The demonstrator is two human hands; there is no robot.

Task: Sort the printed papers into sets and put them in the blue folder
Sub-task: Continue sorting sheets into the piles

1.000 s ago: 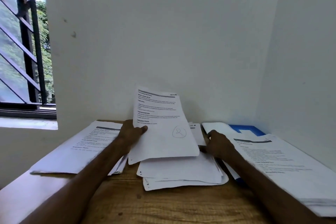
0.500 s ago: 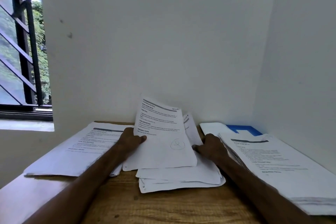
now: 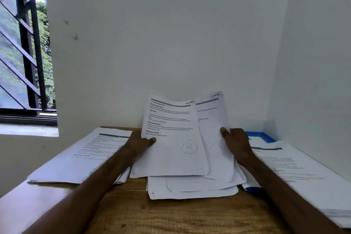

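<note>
head view: left hand [image 3: 139,143] pinches front sheet [image 3: 171,154], right hand [image 3: 237,142] pinches rear sheet [image 3: 212,119].

Wooden table [image 3: 171,216], barred window [image 3: 24,53]

From my remote feed, the blue folder [image 3: 261,137] lies mostly buried under the right-hand stack [image 3: 296,169], itself cut by the frame's edge. The front sheet [image 3: 171,154] covers half the second sheet [image 3: 214,119] and the fingers of the left hand [image 3: 137,143]. Body print is too small for me to read; text on the left stack [image 3: 81,157] blurs.
</note>
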